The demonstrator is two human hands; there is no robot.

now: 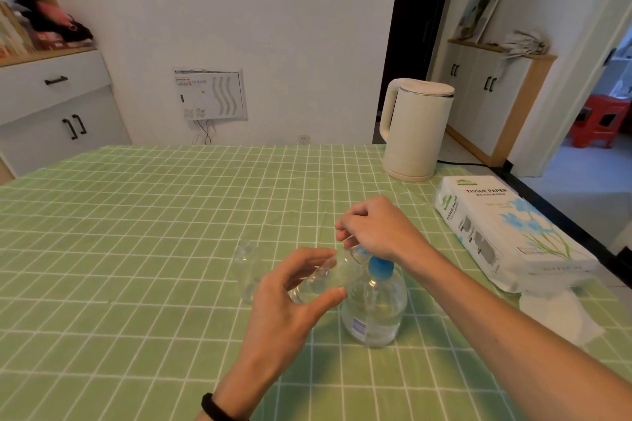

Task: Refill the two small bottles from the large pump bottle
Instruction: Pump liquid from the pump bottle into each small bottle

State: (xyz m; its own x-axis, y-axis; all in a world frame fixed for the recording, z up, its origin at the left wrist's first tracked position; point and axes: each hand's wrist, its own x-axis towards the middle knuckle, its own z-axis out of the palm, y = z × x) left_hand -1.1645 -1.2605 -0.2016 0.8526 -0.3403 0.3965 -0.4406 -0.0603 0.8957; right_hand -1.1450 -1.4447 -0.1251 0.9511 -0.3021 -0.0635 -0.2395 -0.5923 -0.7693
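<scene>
Indoors, large pump bottle [374, 308]: stood upright on the green checked tablecloth [136, 215], partly filled with clear liquid; likely the heaviest piece and steady on its wide base.
Right hand [379, 229]: fingers curled down over the blue pump top [379, 267], the sensible place to press.
Left hand [290, 297]: thumb and fingers wrapped round a small bottle [325, 278], tilted with its mouth up by the pump.
Small bottle's handling: probably thin, light and smooth plastic; best held round the body, gently, so it would not buckle or slip.
Second small bottle [247, 270]: upright just left of the hands, untouched, and probably easy to tip.
</scene>
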